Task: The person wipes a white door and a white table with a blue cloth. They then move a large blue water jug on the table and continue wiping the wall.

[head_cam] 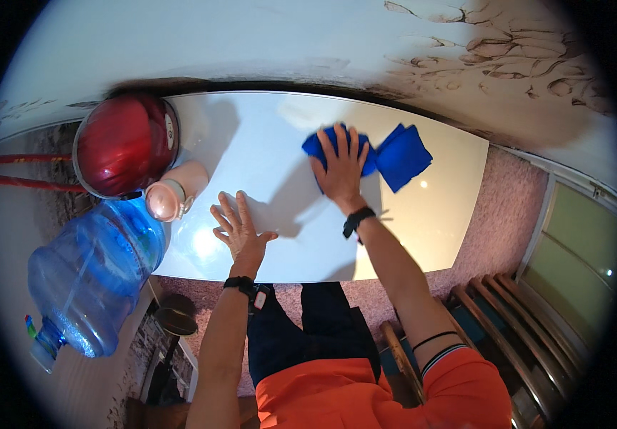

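My right hand lies spread on a bunched blue cloth on the white tabletop. Its fingers are apart and press down on the cloth from above; whether they grip it I cannot tell. A squarer, folded-looking blue cloth part lies just to the right, touching the bunched part; whether both are one piece is unclear. My left hand is spread palm down at the table's near left part, holding nothing. Left of it stands a pink lidded bottle.
A red helmet sits at the table's left end. Beside it is a large blue clear plastic water jug. A wall borders the far edge. Wooden slatted furniture stands at the lower right, near a pale green-paned door.
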`<state>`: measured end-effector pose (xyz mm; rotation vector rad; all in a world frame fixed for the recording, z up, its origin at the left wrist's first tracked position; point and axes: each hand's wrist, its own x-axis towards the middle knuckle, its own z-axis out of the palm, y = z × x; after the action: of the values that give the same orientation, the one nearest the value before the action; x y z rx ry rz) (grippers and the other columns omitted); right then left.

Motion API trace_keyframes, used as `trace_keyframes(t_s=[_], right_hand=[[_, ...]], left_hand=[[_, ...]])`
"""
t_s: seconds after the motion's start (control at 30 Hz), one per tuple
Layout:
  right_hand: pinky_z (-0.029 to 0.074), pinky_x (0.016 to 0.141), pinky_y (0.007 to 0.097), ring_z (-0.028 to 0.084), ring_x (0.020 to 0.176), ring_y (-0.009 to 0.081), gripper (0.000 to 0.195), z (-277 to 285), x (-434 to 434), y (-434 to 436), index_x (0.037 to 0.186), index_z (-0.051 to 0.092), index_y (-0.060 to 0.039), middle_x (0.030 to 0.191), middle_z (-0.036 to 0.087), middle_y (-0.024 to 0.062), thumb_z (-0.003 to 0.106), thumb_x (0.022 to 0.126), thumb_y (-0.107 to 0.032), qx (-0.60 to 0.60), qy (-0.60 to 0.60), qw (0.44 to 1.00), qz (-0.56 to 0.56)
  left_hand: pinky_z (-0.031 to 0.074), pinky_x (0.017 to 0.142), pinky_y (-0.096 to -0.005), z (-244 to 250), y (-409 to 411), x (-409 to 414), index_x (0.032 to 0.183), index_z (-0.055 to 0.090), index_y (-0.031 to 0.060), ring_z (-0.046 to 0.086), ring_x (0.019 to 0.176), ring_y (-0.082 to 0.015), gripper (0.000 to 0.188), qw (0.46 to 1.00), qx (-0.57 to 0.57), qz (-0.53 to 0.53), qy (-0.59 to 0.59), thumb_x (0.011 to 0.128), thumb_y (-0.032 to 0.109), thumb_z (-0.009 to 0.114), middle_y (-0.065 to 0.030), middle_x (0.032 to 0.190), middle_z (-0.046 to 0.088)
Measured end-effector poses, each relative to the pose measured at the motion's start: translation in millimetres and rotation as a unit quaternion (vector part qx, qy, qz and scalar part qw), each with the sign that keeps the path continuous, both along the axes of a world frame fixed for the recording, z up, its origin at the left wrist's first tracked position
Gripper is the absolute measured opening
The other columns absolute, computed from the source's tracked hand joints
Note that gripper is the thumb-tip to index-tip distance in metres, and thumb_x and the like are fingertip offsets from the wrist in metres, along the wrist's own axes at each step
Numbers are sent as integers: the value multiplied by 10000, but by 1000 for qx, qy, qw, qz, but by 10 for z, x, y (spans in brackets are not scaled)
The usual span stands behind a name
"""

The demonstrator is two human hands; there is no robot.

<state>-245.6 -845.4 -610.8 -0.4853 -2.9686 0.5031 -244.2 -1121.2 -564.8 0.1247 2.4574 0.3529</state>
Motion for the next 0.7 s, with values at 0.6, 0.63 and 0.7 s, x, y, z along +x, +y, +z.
trace_keyframes(t_s=[0.6,0.63,0.7], right_hand=[[105,1245,748,278,1590,479,633,50,976,-453,1571,581,-222,1695,404,163,735,986,-406,-39,-41,998,27],[93,1252,743,275,1596,471,645,46,1139,-542,1575,580,-231,1697,404,160,744,976,-408,-36,-51,998,21],[73,1258,740,265,1606,463,663,33,1301,-784,1573,587,-248,1702,402,153,761,956,-415,-55,-70,996,29]], left_hand=[[260,1187,-837,92,160,364,1752,247,354,-25,1655,-550,1337,996,32,-85,15,682,249,1042,-156,1841,-81],[246,1195,-834,136,188,414,1750,256,352,-26,1659,-542,1323,996,25,-91,1,689,241,1038,-160,1842,-70],[266,1195,-807,197,179,452,1739,274,355,-23,1659,-541,1236,994,17,-103,-11,750,239,1006,-179,1838,-40]])
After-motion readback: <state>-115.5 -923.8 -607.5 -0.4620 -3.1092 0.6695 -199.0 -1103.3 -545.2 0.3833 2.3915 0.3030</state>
